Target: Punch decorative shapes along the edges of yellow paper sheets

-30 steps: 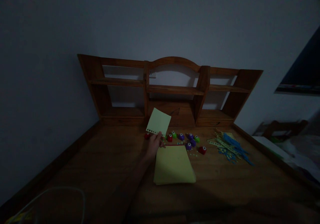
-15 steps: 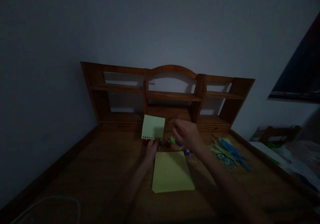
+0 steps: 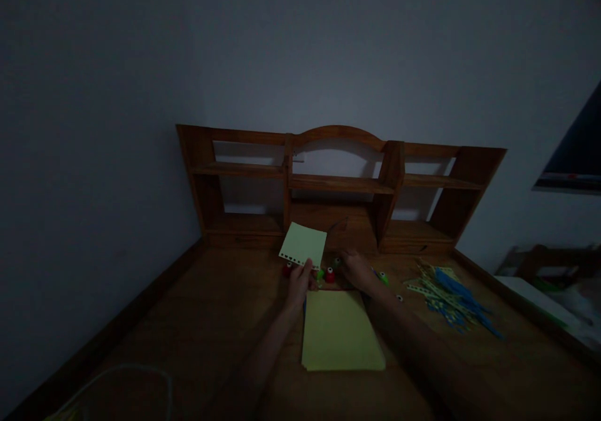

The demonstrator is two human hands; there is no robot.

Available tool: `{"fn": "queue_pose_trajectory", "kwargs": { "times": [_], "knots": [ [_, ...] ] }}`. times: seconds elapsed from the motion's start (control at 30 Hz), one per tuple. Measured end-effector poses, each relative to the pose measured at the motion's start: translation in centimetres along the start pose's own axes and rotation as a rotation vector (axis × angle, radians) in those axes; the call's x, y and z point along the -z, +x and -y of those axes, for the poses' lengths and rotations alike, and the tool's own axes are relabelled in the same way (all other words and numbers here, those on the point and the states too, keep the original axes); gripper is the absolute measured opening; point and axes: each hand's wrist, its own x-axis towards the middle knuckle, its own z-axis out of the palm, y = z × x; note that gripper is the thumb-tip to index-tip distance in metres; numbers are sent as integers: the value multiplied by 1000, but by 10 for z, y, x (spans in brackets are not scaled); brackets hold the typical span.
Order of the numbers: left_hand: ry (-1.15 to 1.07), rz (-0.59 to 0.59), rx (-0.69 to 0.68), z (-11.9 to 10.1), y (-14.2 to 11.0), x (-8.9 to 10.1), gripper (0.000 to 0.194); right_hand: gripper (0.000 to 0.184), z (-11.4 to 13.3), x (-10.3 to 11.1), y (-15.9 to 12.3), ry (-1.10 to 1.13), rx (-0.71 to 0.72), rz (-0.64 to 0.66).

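A pale green sheet of paper (image 3: 304, 243) is pinched at its lower edge by my left hand (image 3: 299, 282), thumb on top. Small punched shapes, some like hearts, run in a row along that edge. My right hand (image 3: 359, 270) is low over the desk with its fingers curled, right beside a dark green craft punch (image 3: 337, 262). What those fingers hold, if anything, is hidden. Between the hands stand a red craft punch (image 3: 330, 275) and a bright green craft punch (image 3: 320, 275). Another red punch (image 3: 287, 270) is partly behind the left hand.
A stack of yellow-green paper (image 3: 342, 330) lies in front of the punches. Right of my right forearm is another green punch (image 3: 382, 277). Punched paper strips and blue scraps (image 3: 460, 296) are heaped at the right. A wooden shelf unit (image 3: 342, 184) stands along the back.
My right hand has come down from above the desk to the punches. The sheet in my left hand has tilted, its right side lower. The view has turned slightly left.
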Motion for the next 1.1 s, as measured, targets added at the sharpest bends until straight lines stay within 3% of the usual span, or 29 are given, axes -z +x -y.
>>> {"fn": "queue_pose_trajectory", "kwargs": {
  "times": [0.1,0.2,0.33,0.4,0.57,0.73,0.97,1.1],
  "knots": [
    [-9,23,41,0,-6,-6,58,23,-6,12,-5,170,-87,-164],
    [14,71,63,1,-13,-11,57,30,-7,22,-27,645,-138,-311],
    [87,145,46,1,-23,-15,54,48,-7,15,-62,1092,-360,-334],
    [120,176,48,-2,-25,-17,53,52,-8,6,-72,1141,-380,-292],
    [189,233,67,-14,-22,-26,51,42,-8,-7,-75,1302,-432,-216],
    [247,178,-26,-19,-25,-33,50,34,-1,-6,-79,1358,-407,-42],
    [346,69,-118,-27,-37,-28,51,25,7,1,-81,1451,-339,-1],
    [390,84,-163,-31,-42,-30,51,29,12,6,-83,1451,-312,17]
  ]
}}
